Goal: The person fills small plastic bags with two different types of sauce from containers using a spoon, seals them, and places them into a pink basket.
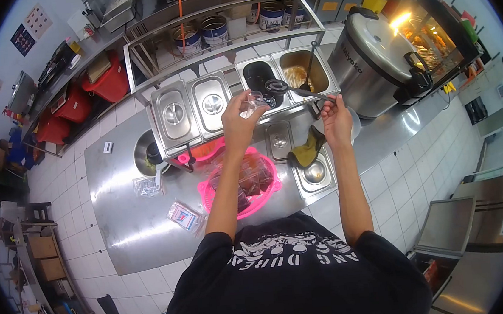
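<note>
My left hand (240,121) holds a small clear plastic bag (255,101), its top over the front edge of a bin of dark sauce (261,72). In my right hand (336,119) is the handle of a black ladle (277,86), whose bowl is just right of the bag. A second bin with brown sauce (296,75) and another utensil stands to the right. Below my hands, a pink basket (274,192) holds filled bags of dark and reddish sauce. A green-brown cloth (307,152) lies on steel lids beside my right forearm.
Two lidded steel bins (174,113) stand at the left of the rack. A large steel cooker (374,56) is at the right. On the steel table (125,222) are a metal bowl (143,154) and a pack of plastic bags (185,217).
</note>
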### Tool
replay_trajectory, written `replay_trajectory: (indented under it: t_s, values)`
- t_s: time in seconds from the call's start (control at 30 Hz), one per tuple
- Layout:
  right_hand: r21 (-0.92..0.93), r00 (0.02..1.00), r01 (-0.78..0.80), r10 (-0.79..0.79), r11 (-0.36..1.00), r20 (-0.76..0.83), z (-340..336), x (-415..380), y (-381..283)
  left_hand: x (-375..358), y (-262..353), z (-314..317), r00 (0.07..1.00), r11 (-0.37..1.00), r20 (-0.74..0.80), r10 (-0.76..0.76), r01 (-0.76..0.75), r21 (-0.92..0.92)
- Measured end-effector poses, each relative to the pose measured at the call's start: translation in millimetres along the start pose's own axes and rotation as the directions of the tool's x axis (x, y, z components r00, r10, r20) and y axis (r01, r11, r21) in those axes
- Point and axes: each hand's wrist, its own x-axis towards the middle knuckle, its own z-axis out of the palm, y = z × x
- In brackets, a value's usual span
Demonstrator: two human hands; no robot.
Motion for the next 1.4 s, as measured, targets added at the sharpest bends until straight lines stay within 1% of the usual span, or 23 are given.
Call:
replay_trajectory:
  t_s: [0.1, 0.13, 0.2, 0.33, 0.4, 0.43, 0.53, 0.6, 0.63, 0.7, 0.73, 0.77, 0.8, 0.83, 0.9, 0.93, 0.97, 1.03, 1.07, 1.1, 1.17, 1.3, 1.4]
  values:
    - [-0.023, 1.0, 0.001, -0.001, 1.0, 0.005, 0, 3, 3, -1, 0, 0, 0.996, 0.979, 0.05, -0.071, 0.079, -0.189]
    - [-0.025, 1.0, 0.0, 0.0, 1.0, 0.004, -1, 5, 6, -2, -2, 1, 0.996, 0.979, 0.05, -0.072, 0.08, -0.19]
    - [-0.08, 1.0, 0.006, -0.006, 0.997, 0.001, -2, 6, 15, -4, -6, 2, 0.98, 0.917, 0.103, -0.168, 0.193, -0.348]
    - [-0.143, 1.0, 0.008, -0.01, 0.99, -0.009, 5, 2, 29, -9, 4, -5, 0.978, 0.894, 0.1, -0.181, 0.206, -0.399]
    - [-0.288, 0.999, 0.044, -0.051, 0.957, -0.017, 11, 1, 35, -11, 11, -9, 0.974, 0.895, 0.158, -0.165, 0.215, -0.392]
    - [-0.288, 0.999, 0.045, -0.052, 0.957, -0.018, 15, 0, 36, -12, 9, -9, 0.973, 0.895, 0.159, -0.164, 0.215, -0.391]
    - [-0.386, 1.0, 0.007, 0.004, 0.923, 0.026, 24, -5, 31, -15, 6, -7, 0.969, 0.84, 0.228, -0.1, 0.205, -0.502]
    - [-0.738, 0.925, 0.279, -0.378, 0.615, 0.035, 31, -11, 24, -15, 8, -12, 0.934, 0.763, 0.352, -0.067, 0.275, -0.585]
    - [-0.739, 0.926, 0.277, -0.377, 0.614, 0.034, 40, -19, 14, -15, 10, -16, 0.933, 0.762, 0.352, -0.069, 0.277, -0.585]
    - [-0.778, 0.75, 0.563, -0.567, 0.28, 0.339, 57, -42, -13, -17, 15, -22, 0.879, 0.746, 0.475, -0.048, 0.347, -0.568]
    - [-0.706, 0.807, 0.586, -0.362, 0.397, 0.466, 66, -55, -24, -18, 18, -24, 0.873, 0.743, 0.484, -0.056, 0.36, -0.564]
    - [-0.716, 0.817, 0.572, -0.358, 0.4, 0.452, 76, -69, -30, -18, 21, -24, 0.836, 0.728, 0.548, -0.038, 0.398, -0.558]
    - [-0.699, 0.812, 0.561, -0.131, 0.443, 0.568, 87, -83, -33, -18, 22, -24, 0.793, 0.713, 0.609, -0.017, 0.437, -0.549]
    - [-0.686, 0.747, 0.539, 0.099, 0.488, 0.657, 89, -93, -34, -18, 22, -24, 0.785, 0.708, 0.619, -0.024, 0.451, -0.543]
    - [-0.693, 0.719, 0.557, 0.152, 0.457, 0.678, 78, -88, -27, -19, 21, -25, 0.665, 0.735, 0.745, -0.042, 0.526, -0.428]
    - [-0.687, 0.68, 0.586, 0.201, 0.428, 0.705, 75, -85, -25, -22, 19, -26, 0.659, 0.789, 0.749, 0.064, 0.426, -0.443]
    - [-0.693, 0.681, 0.579, 0.213, 0.43, 0.701, 71, -86, -23, -23, 16, -29, 0.66, 0.783, 0.749, 0.055, 0.437, -0.443]
    - [-0.717, 0.675, 0.473, 0.312, 0.512, 0.668, 66, -89, -18, -20, 11, -35, 0.472, 0.79, 0.881, -0.025, 0.549, -0.272]
    - [-0.693, 0.689, 0.409, 0.297, 0.594, 0.661, 64, -93, -16, -25, -17, -23, 0.506, 0.692, 0.851, 0.14, 0.565, -0.449]
    - [-0.691, 0.687, 0.41, 0.296, 0.595, 0.664, 63, -98, -17, -28, -12, -22, 0.507, 0.694, 0.85, 0.139, 0.563, -0.449]
    - [-0.748, 0.658, 0.068, 0.534, 0.66, 0.531, 59, -103, -20, -37, -3, -19, 0.624, 0.613, 0.771, 0.129, 0.56, -0.557]
    - [-0.825, 0.654, 0.037, 0.61, 0.564, 0.446, 56, -101, -18, -39, -1, -12, 0.645, 0.619, 0.744, 0.174, 0.515, -0.592]
    - [-0.758, 0.601, -0.05, 0.625, 0.651, 0.498, 54, -104, -24, -42, -16, -1, 0.622, 0.543, 0.754, 0.213, 0.566, -0.62]
